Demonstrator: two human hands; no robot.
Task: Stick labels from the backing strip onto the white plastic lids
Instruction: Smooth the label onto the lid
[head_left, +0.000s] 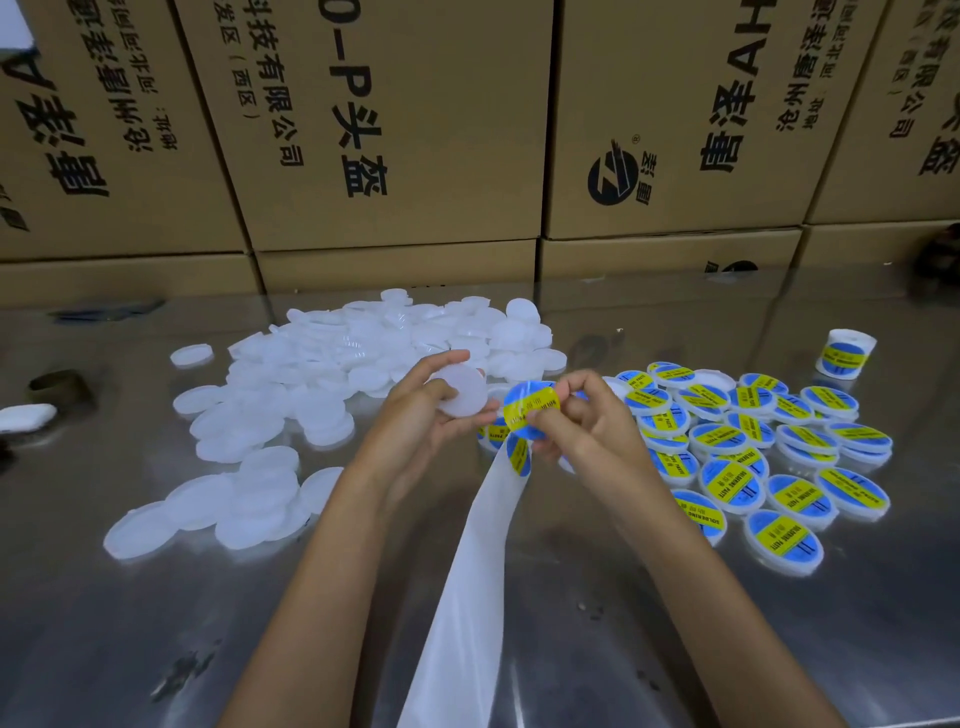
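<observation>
**Label comes off the strip as a bare lid waits at the bench**

Reading left to right, we see a heap of unlabelled white lids (322, 395) spread across the steel bench (675, 649), with stacked cardboard cartons (395, 124) behind. Our left hand (441, 415) curls around a single blank lid (460, 392), fingers and thumb gripping its edge and its flat face turned up. Just beside it, our right hand (576, 421) pinches a round blue-and-yellow label (530, 410) between thumb and fingertips, and the label sits between the two hands, close to the lid's right edge but not yet on it. The white backing strip (467, 571) trails down from the label toward us, with another label (518, 454) on it just below. To the right lie the finished lids (753, 462), each already wearing its label, and a roll of labels (845, 353) stands at the far right.

We judge the risk to be a crooked or creased label: it looks bent in the pinch, and if it touches the lid off-centre, or folds on itself, it may stick badly. The hanging strip could also tug the label sideways as it lifts free.
</observation>
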